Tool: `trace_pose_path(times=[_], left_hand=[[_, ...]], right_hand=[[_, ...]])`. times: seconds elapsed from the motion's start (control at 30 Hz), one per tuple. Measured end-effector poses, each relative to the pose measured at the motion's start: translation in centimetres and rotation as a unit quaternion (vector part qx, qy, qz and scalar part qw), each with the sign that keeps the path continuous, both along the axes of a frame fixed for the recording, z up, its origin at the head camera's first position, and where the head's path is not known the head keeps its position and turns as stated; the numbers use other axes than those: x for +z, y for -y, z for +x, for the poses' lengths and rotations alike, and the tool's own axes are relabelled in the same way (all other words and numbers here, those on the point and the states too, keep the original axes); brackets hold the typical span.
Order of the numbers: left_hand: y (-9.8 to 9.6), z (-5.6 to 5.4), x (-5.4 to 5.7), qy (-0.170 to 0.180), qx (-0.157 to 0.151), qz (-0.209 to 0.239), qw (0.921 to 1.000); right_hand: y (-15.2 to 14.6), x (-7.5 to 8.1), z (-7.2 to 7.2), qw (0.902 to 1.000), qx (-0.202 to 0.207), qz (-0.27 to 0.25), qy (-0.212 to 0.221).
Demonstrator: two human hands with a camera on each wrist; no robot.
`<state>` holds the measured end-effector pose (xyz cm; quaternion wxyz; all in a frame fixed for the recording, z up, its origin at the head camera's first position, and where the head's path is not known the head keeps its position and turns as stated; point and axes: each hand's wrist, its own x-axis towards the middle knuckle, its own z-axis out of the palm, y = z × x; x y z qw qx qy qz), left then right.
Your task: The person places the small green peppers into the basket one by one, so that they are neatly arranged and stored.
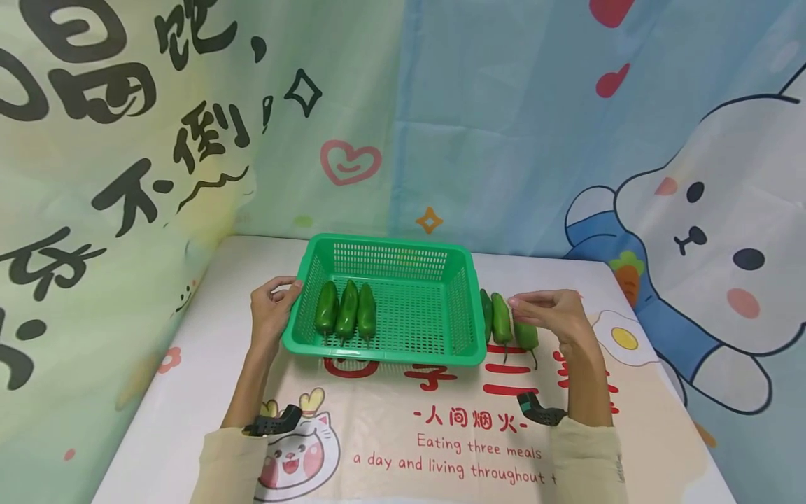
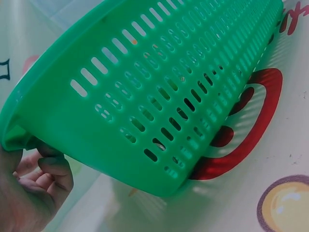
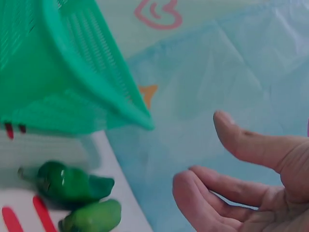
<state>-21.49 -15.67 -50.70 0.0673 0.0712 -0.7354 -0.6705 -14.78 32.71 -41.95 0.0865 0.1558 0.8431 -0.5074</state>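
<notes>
A green plastic basket (image 1: 385,355) with slotted walls stands on the table. Three green peppers (image 1: 346,311) lie side by side at the left of its floor. My left hand (image 1: 272,308) grips the basket's left rim, its fingers curled beneath it in the left wrist view. Outside the basket's right wall lie three more peppers: a darker one (image 1: 486,315) partly hidden by the wall, a lighter one (image 1: 501,318), and one (image 1: 526,337) partly behind my right hand (image 1: 554,313). In the right wrist view the thumb and fingers of that hand are apart, with nothing between them.
A printed cloth (image 1: 472,437) with red lettering and a cartoon cat (image 1: 299,458) covers the table. Behind the table hangs a patterned curtain (image 1: 491,154); another stretch of it (image 1: 126,231) runs along the left side.
</notes>
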Motion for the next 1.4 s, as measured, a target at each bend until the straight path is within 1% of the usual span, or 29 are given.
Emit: trace_pose_path(times=[0.07, 0.17, 0.3, 0.5, 0.57, 0.7, 0.77, 0.9, 1.03, 1.27, 1.4], left_hand=[[0.0, 0.0, 0.0, 0.002, 0.000, 0.000, 1.0000], [0.0, 0.0, 0.0, 0.003, 0.001, 0.000, 1.0000], [0.0, -0.1, -0.2, 0.003, 0.003, -0.002, 1.0000], [0.0, 0.0, -0.2, 0.005, -0.001, -0.003, 1.0000], [0.0, 0.0, -0.2, 0.006, -0.001, -0.002, 1.0000], [0.1, 0.0, -0.2, 0.006, -0.001, 0.002, 1.0000], [0.1, -0.1, -0.2, 0.006, -0.003, 0.005, 1.0000], [0.1, -0.2, -0.2, 0.005, -0.008, 0.014, 0.9999], [0.0, -0.3, -0.3, 0.004, -0.007, 0.016, 0.9998], [0.0, -0.4, -0.5, -0.007, -0.005, 0.007, 0.9999], [0.0, -0.4, -0.6, -0.008, -0.005, 0.004, 0.9999]], right_hand=[[-0.3, -0.5, 0.2, 0.9994, -0.027, 0.019, -0.002], [-0.5, -1.3, 0.3, 0.9965, -0.059, 0.056, -0.021], [-0.6, -2.8, 0.4, 0.9883, -0.096, 0.103, -0.058], [-0.5, -5.3, 0.6, 0.9753, -0.143, 0.129, -0.108], [-0.5, -6.1, 0.5, 0.9707, -0.149, 0.140, -0.127], [-0.5, -7.9, 0.3, 0.9552, -0.153, 0.181, -0.176], [-0.4, -8.6, 0.4, 0.9510, -0.150, 0.194, -0.188], [-0.2, -10.0, 0.5, 0.9506, -0.138, 0.206, -0.187], [0.2, -10.9, 0.6, 0.9502, -0.128, 0.215, -0.186], [0.8, -11.7, 0.4, 0.9443, -0.130, 0.245, -0.177], [1.0, -11.9, 0.4, 0.9433, -0.133, 0.248, -0.175]])
